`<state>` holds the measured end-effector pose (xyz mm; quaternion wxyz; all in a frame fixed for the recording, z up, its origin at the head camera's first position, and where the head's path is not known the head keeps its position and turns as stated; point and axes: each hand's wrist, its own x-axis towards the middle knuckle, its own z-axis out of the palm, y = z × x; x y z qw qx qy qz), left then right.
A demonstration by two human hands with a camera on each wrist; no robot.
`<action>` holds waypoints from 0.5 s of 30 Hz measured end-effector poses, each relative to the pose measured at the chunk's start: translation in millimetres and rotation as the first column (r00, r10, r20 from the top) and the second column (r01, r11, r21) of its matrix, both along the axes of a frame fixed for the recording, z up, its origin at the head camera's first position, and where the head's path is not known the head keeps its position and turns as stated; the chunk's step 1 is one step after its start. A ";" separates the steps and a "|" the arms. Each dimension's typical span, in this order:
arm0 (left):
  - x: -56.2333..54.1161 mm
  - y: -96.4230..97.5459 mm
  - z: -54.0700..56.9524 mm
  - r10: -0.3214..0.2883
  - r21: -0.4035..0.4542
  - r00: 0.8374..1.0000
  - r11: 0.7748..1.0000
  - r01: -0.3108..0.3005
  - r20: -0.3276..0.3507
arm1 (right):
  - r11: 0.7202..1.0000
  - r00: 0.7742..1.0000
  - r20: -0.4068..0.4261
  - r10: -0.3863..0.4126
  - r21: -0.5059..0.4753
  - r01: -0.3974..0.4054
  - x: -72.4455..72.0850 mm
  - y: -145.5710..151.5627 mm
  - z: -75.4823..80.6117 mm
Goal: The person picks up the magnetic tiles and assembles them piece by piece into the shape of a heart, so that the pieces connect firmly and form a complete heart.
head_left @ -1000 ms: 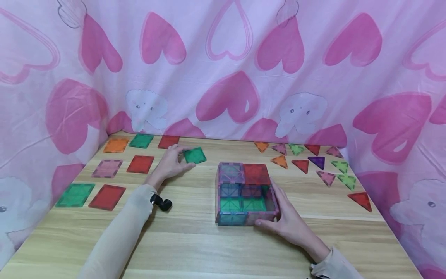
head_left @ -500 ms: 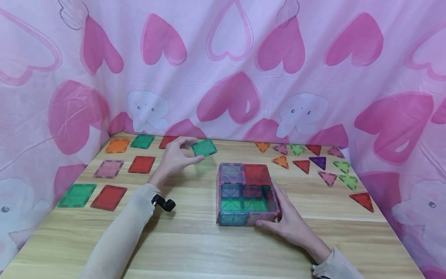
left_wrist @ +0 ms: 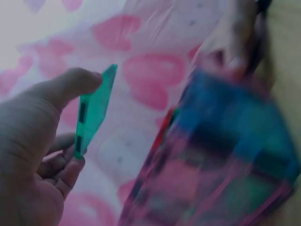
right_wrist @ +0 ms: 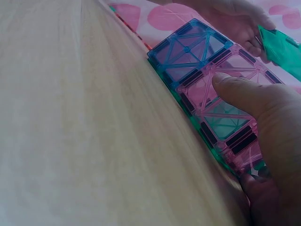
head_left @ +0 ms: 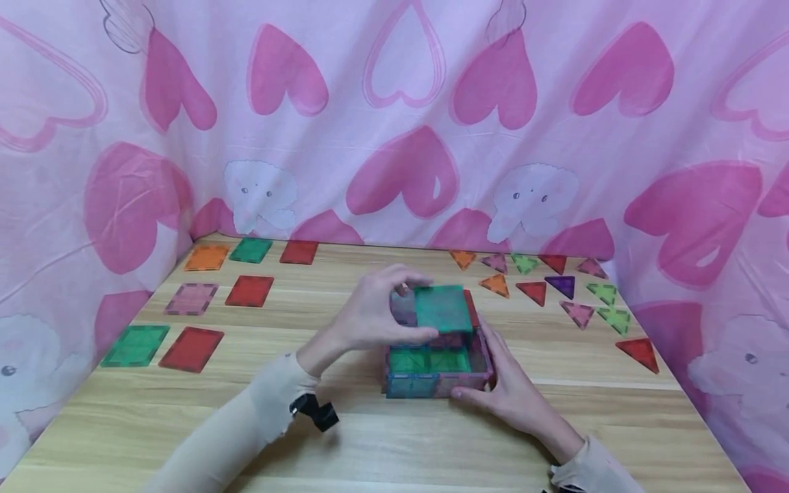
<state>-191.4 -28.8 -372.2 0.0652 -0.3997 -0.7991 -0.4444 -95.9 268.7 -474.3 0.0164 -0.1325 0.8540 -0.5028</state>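
Observation:
A green square magnetic tile (head_left: 445, 309) is pinched by its edges between the thumb and fingers of my left hand (head_left: 376, 311), above a box of translucent tiles (head_left: 411, 386). In the left wrist view the green tile (left_wrist: 96, 110) hangs apart from the blurred box (left_wrist: 211, 155). My right hand (head_left: 524, 397) grips the box's near right corner. The right wrist view has its thumb (right_wrist: 244, 94) pressed on a pink side tile (right_wrist: 230, 70) beside a blue one (right_wrist: 188, 49). A red tile (head_left: 471, 307) on the box's top is mostly hidden behind the green one.
Square tiles, such as a red one (head_left: 249, 291), an orange one (head_left: 206, 257) and a pink one (head_left: 192, 299), lie on the left of the wooden table (head_left: 345, 445). Several triangular tiles (head_left: 531, 293) lie at the right. A heart-patterned curtain (head_left: 394, 103) surrounds the table.
My left hand has lifted the green tile from the table behind the box's left side and carried it right, over the box. The right hand has stayed on the box.

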 end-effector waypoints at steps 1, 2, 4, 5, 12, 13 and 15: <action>5.2 4.9 -1.7 -0.018 -0.014 1.000 1.000 0.018 -0.001 | 1.000 1.000 0.002 0.003 -0.005 -0.003 -0.2 -0.4 -0.3; 9.9 9.2 -3.9 -0.035 -0.029 0.999 0.999 0.035 -0.003 | 1.000 1.000 0.004 0.007 -0.008 -0.007 -0.2 -0.7 -0.2; 18.7 17.6 -8.3 -0.062 -0.056 0.998 0.997 0.061 -0.008 | 1.000 1.000 0.004 0.012 -0.006 -0.012 0.0 -0.6 -0.1; 22.7 21.7 -10.3 -0.069 -0.069 0.998 0.995 0.068 -0.013 | 1.000 1.000 -0.001 0.016 -0.003 -0.016 0.0 -0.3 -0.4; 38.2 42.7 -22.2 -0.077 -0.205 0.996 0.977 0.064 -0.054 | 0.999 1.000 -0.011 0.000 0.037 0.000 0.5 1.3 -0.6; 39.2 43.8 -23.5 -0.072 -0.226 0.996 0.972 0.056 -0.061 | 0.999 1.000 -0.009 -0.003 0.041 0.003 0.3 0.8 -0.3; 40.7 44.4 -24.8 -0.056 -0.264 0.996 0.964 0.036 -0.070 | 0.999 1.000 0.000 -0.010 0.048 0.010 0.0 -0.2 0.1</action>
